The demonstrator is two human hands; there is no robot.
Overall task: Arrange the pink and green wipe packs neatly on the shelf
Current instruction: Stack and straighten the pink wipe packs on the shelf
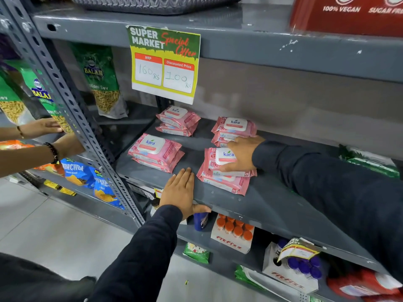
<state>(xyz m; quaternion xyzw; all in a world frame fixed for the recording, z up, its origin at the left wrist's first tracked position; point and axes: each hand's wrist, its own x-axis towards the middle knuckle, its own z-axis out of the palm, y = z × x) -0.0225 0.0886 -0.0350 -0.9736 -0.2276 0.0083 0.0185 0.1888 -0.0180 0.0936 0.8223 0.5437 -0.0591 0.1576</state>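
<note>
Pink wipe packs lie in small stacks on the grey shelf point(272, 205): a back-left stack point(177, 120), a front-left stack point(156, 152), a back-right stack point(234, 128) and a front-right stack point(224, 177). My right hand point(241, 154) rests flat on top of the front-right stack, fingers spread over its white lid and reaching the back-right stack. My left hand point(181, 191) lies flat, palm down, on the shelf's front edge between the two front stacks, thumb under the lip, holding nothing. Green wipe packs point(375, 165) lie at the far right of the shelf, partly hidden by my right sleeve.
A price sign point(164, 64) hangs from the shelf above. Another person's hands point(43, 127) handle snack bags point(100, 81) in the left bay, behind a perforated upright point(72, 107). Below are bottle boxes point(232, 234) and green packets point(196, 252).
</note>
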